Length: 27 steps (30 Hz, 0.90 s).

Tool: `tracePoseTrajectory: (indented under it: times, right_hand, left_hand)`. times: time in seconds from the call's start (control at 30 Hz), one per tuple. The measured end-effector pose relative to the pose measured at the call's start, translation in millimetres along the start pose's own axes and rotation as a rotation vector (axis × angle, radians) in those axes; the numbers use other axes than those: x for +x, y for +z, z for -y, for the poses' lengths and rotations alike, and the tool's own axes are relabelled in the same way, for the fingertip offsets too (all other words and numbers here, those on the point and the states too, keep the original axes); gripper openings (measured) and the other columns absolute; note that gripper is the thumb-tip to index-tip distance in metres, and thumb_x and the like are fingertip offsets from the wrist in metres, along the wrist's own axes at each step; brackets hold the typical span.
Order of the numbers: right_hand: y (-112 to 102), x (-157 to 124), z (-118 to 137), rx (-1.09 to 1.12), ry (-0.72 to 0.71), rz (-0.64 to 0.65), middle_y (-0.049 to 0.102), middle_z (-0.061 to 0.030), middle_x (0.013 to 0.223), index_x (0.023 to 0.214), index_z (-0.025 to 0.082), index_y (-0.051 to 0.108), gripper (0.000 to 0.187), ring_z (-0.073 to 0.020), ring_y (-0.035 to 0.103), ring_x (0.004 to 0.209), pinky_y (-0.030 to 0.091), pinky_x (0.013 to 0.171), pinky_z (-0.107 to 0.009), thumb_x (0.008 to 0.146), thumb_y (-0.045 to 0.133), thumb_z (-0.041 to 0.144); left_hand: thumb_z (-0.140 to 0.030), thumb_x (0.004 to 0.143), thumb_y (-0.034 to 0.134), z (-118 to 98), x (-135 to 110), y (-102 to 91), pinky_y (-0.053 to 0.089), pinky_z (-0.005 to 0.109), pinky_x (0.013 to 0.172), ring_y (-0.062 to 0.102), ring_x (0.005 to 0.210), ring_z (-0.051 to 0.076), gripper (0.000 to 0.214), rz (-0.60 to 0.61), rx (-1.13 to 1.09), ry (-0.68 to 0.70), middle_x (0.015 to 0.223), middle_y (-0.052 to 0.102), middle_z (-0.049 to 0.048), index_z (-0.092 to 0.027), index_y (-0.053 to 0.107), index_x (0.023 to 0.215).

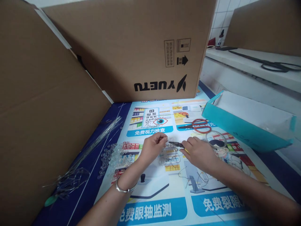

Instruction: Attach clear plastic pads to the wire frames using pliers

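Near the middle of the table, my left hand (153, 145) is closed in a pinch on what looks like a thin wire, its end too small to make out. My right hand (198, 153) grips needle-nose pliers (176, 144) with yellow on the handle, their dark jaws pointing left, close to my left fingertips. Just below the jaws lies a tangle of wire with clear beads (170, 157). Loose clear beads (114, 155), some pale green or reddish, spread out left of my left hand. Curled wire pieces (198, 180) lie beneath my right wrist.
Red-handled scissors (201, 126) and a wire coil (216, 139) lie beyond my right hand. At right is an open teal box (246, 125). Cardboard (131, 50) walls off the back and left. A bundle of straight wires (98, 141) runs along the left; large dark scissors (270, 63) rest on a ledge.
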State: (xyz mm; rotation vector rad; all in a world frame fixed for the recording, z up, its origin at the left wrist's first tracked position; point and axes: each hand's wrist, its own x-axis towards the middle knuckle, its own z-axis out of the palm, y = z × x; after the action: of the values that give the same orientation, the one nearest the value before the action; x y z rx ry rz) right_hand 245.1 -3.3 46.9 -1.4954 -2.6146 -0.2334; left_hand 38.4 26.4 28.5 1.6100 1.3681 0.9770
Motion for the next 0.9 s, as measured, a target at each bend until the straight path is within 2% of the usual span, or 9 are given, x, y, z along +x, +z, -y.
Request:
tracePoseTrajectory:
  times: [0.13, 0.43, 0.6, 0.9]
  right_hand:
    - [2.9, -0.8, 1.9, -0.017, -0.024, -0.035, 0.056, -0.0078, 0.083, 0.093, 0.017, 0.057, 0.026, -0.0211, 0.049, 0.082, 0.031, 0.065, -0.029, 0.090, 0.039, 0.035]
    - [4.8, 1.1, -4.5, 0.049, -0.082, -0.101, 0.055, -0.0069, 0.084, 0.093, 0.018, 0.057, 0.025, -0.0198, 0.046, 0.081, 0.031, 0.068, -0.030, 0.088, 0.042, 0.037]
    - [5.7, 1.1, -5.6, 0.040, -0.082, -0.113, 0.055, -0.0067, 0.084, 0.095, 0.018, 0.057, 0.025, -0.0198, 0.046, 0.081, 0.030, 0.068, -0.030, 0.088, 0.041, 0.037]
    - [3.9, 0.1, -4.5, -0.014, -0.064, -0.110, 0.055, -0.0066, 0.084, 0.096, 0.019, 0.057, 0.026, -0.0202, 0.046, 0.082, 0.028, 0.065, -0.030, 0.089, 0.040, 0.037]
  left_hand:
    - [-0.033, 0.081, 0.049, 0.0, -2.8, 5.4, 0.042, 0.020, 0.056, 0.062, 0.066, 0.012, 0.016, -0.036, -0.064, -0.012, 0.072, 0.064, 0.0003, -0.018, 0.057, 0.080]
    - [-0.030, 0.085, 0.044, 1.2, 3.6, -2.6, 0.045, 0.021, 0.058, 0.063, 0.065, 0.011, 0.015, 0.038, -0.147, 0.016, 0.078, 0.066, 0.0017, -0.018, 0.052, 0.081]
    - [-0.030, 0.086, 0.043, -4.6, -0.4, -4.3, 0.046, 0.022, 0.062, 0.063, 0.066, 0.011, 0.014, 0.010, -0.023, 0.085, 0.077, 0.066, 0.0008, -0.019, 0.052, 0.083]
    - [-0.030, 0.086, 0.044, -5.3, -8.8, 2.3, 0.045, 0.020, 0.061, 0.065, 0.068, 0.012, 0.010, -0.079, 0.248, 0.141, 0.075, 0.065, -0.0017, -0.022, 0.050, 0.088]
